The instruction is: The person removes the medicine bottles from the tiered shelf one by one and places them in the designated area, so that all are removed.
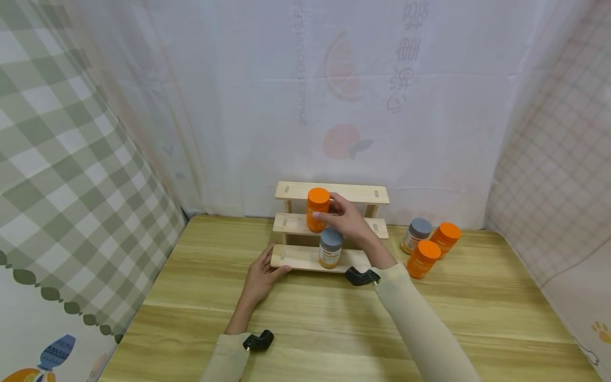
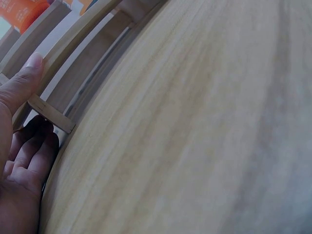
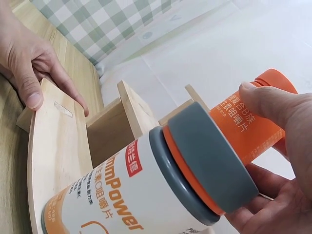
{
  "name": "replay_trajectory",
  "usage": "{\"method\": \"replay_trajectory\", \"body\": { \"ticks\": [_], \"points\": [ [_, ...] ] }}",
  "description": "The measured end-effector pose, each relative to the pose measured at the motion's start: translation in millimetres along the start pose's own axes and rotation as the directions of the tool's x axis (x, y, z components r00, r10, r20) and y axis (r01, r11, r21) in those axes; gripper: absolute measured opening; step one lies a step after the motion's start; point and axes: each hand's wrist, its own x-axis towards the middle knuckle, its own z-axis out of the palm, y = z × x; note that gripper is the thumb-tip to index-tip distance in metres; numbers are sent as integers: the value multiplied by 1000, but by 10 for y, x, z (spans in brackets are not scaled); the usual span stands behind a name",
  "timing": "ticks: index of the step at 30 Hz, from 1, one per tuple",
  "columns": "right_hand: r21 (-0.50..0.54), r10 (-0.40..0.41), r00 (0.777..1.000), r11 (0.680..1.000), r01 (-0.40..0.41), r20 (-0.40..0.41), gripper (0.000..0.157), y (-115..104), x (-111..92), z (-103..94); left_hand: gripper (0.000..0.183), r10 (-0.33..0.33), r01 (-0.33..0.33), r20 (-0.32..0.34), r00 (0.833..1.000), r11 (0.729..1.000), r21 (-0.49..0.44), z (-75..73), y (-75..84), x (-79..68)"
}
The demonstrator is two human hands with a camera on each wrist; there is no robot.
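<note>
My right hand [image 1: 352, 217] grips an orange vitamin bottle [image 1: 317, 211] at the middle step of a small three-step wooden shelf [image 1: 300, 258]. In the right wrist view its thumb and fingers wrap the orange bottle [image 3: 239, 119]; whether the base touches the step is hidden. A white bottle with a grey lid [image 1: 330, 248] stands on the lowest step, right of its middle. My left hand [image 1: 260, 276] holds the left end of that lowest step. The left wrist view shows the thumb on the board's edge and the other fingers [image 2: 36, 146] curled beneath, beside the support.
To the right of the shelf stand another grey-lidded bottle [image 1: 416, 235] and two orange bottles, one behind [image 1: 446, 240] and one in front [image 1: 422, 260]. A white printed curtain [image 1: 229, 132] hangs behind the wooden table [image 1: 305, 329]. Checked cloth [image 1: 62, 116] borders the left side.
</note>
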Motion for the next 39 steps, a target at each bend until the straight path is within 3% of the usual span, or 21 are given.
{"method": "replay_trajectory", "body": {
  "ticks": [25,39],
  "points": [
    [18,-30,995,999,32,-100,61,17,-224,-158,94,-2,2,1,1000,1000,-13,4,-2,0],
    [-1,8,987,1000,-9,-161,66,78,-386,-288,90,-1,1,-9,1000,1000,-12,14,4,10]
  ]
}}
